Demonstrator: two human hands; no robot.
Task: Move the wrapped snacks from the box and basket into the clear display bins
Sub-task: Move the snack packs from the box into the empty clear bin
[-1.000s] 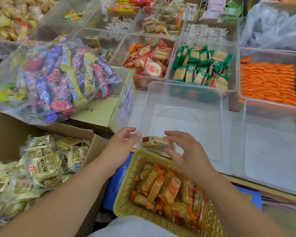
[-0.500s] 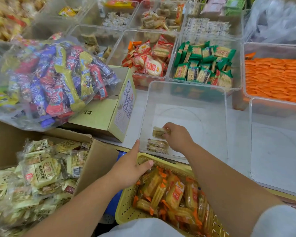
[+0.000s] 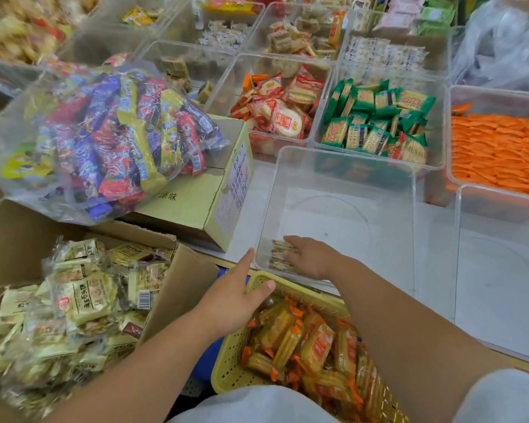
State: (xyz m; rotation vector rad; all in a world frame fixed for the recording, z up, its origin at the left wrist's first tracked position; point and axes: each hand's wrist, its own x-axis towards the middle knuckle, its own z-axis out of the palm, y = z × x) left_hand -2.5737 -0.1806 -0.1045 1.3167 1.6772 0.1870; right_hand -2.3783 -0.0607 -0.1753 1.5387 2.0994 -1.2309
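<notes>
A clear display bin [image 3: 342,209] stands in the middle with a few wrapped cracker packets [image 3: 276,246] stacked in its near left corner. My right hand [image 3: 310,257] reaches inside it, and its straight fingers rest on those packets. My left hand [image 3: 229,303] is open, with the thumb on the rim of the yellow basket [image 3: 226,374] and the index finger stretched toward the bin's wall. The basket holds several orange-wrapped snacks [image 3: 312,340]. At left, an open cardboard box [image 3: 177,288] is full of pale-wrapped biscuits [image 3: 83,300].
A second bare clear bin [image 3: 501,270] stands at right. Behind are bins of red packets [image 3: 275,111], green packets [image 3: 376,123] and orange packets [image 3: 498,148]. A clear bag of colourful candy [image 3: 110,135] lies on a yellow-green carton [image 3: 196,203] at left.
My right hand carried a packet into the clear bin and lowered it onto the packets in the near left corner. My left hand moved down onto the basket rim.
</notes>
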